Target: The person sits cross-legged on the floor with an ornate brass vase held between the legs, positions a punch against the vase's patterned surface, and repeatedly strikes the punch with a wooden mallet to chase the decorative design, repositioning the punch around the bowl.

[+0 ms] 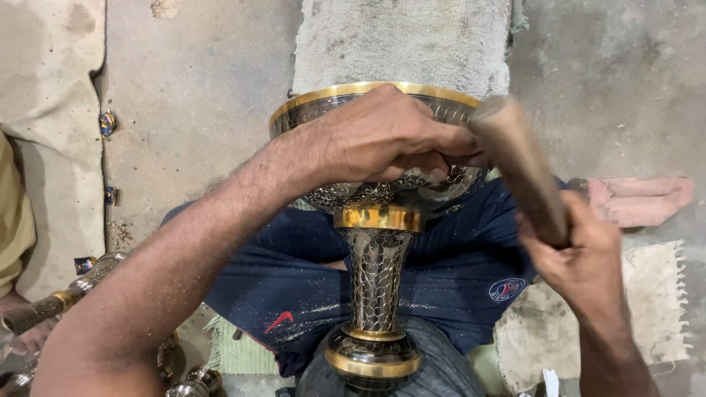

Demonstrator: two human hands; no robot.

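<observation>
1. Your left hand (382, 136): closed over the bowl of the metal goblet (376, 220), fingers curled on its right side, pinching something too small to make out.
2. Your right hand (581, 254): gripping a wooden mallet (518, 165), its blurred head raised beside the bowl's right rim.
3. Goblet: brass-banded, scale-patterned, lying across your lap, base toward you, bowl resting on the near edge of a grey cloth pad (401, 40).
4. Floor (198, 95): concrete, with a pink brick (636, 200) at right.
5. Lower left corner: further metal pieces (59, 298), partly out of view.
</observation>
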